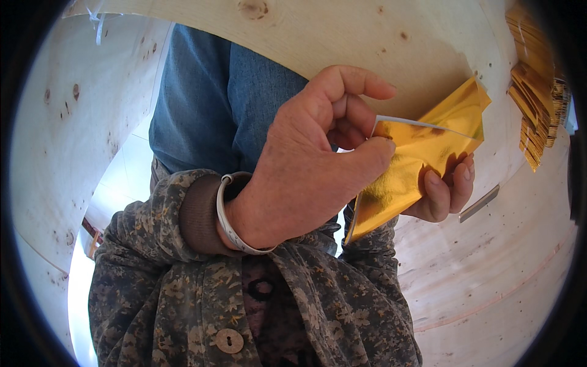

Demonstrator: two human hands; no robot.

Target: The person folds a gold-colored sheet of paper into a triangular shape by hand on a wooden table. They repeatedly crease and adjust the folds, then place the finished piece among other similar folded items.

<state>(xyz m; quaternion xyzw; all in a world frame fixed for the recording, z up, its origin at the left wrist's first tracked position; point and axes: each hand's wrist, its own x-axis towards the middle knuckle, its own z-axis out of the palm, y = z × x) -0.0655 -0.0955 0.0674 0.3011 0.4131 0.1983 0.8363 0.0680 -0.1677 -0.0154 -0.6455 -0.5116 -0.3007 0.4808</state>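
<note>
Gold foil paper [420, 147], held between both hands, seemingly part-folded, not yet flat; left hand [306, 162] pinching its edge; right hand [441, 194] gripping its right side; folded gold bundles [533, 110], apparently done, farther right.

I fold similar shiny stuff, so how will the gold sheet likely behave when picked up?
The gold sheet is probably floppy, since it shows bends and creases. It seems light for its size, as its visible edges look thin. Its glossy face suggests it may be somewhat slippery.
</note>
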